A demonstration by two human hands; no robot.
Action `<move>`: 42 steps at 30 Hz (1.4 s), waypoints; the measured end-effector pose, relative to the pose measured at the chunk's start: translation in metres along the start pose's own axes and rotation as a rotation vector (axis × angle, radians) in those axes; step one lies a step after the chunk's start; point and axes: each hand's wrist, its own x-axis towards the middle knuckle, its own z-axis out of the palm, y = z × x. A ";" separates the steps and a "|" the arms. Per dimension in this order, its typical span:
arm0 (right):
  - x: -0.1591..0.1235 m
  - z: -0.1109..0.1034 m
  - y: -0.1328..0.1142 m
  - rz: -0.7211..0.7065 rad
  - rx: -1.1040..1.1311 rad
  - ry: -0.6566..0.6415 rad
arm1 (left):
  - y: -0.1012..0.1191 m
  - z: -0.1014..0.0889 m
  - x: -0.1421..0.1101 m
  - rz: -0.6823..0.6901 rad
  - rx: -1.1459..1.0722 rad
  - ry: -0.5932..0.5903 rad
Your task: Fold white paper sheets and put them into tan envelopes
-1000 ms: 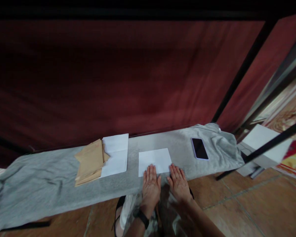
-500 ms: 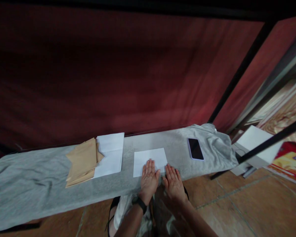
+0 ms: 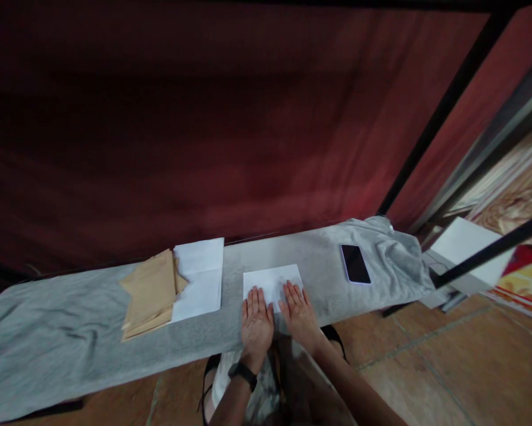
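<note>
A white sheet of paper (image 3: pixel 272 277), perhaps folded, lies flat on the grey cloth in front of me. My left hand (image 3: pixel 257 322) rests palm down over its near left corner, fingers stretched out. Over the near right part of the paper lies my right hand (image 3: pixel 299 313), also flat with its fingers extended. The paper's near edge is mostly hidden under both hands. A dark watch (image 3: pixel 242 376) sits on my left wrist.
Left of the paper are a stack of white sheets (image 3: pixel 201 284) and several brown envelopes (image 3: pixel 150 290) overlapping it. A phone (image 3: pixel 355 264) lies to the right on the grey cloth (image 3: pixel 101 355). Black frame bars (image 3: pixel 452 94) and a white box (image 3: pixel 467 248) stand at the right.
My left hand has shifted left along the paper. My right hand has moved left from the paper's right corner onto its surface. The view has tilted slightly.
</note>
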 end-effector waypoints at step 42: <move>-0.034 0.004 0.011 -0.160 -0.054 0.026 | 0.003 -0.004 0.000 -0.042 -0.062 0.002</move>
